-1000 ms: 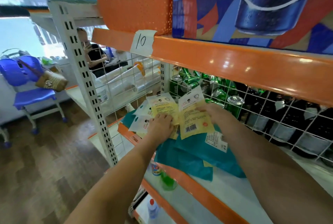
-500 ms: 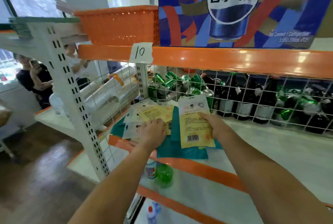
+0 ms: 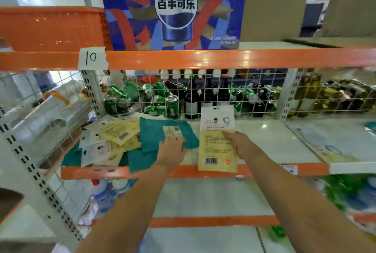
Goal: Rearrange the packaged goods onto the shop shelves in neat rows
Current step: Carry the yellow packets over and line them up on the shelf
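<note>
My right hand [image 3: 239, 144] pinches a flat yellow-and-white packet [image 3: 217, 136] with a barcode, held upright over the front of the white middle shelf [image 3: 264, 140]. My left hand [image 3: 172, 150] rests on a teal cloth [image 3: 160, 133], its fingers at a small label card [image 3: 172, 131] lying on the cloth. Left of it lies a loose pile of similar yellow and white packets [image 3: 114, 140], overlapping at odd angles on more teal cloth.
A wire grid [image 3: 203, 98] backs the shelf, with green cans and dark bottles behind it. An orange rail [image 3: 223, 58] with a "10" tag [image 3: 91, 58] runs above, carrying an orange basket [image 3: 55, 26] and a Pepsi carton [image 3: 175, 8]. Bottles stand on lower shelves.
My right hand has carried the yellow packet rightward, away from the pile. My left hand left the packets and came to rest on the teal cloth. The view swung right.
</note>
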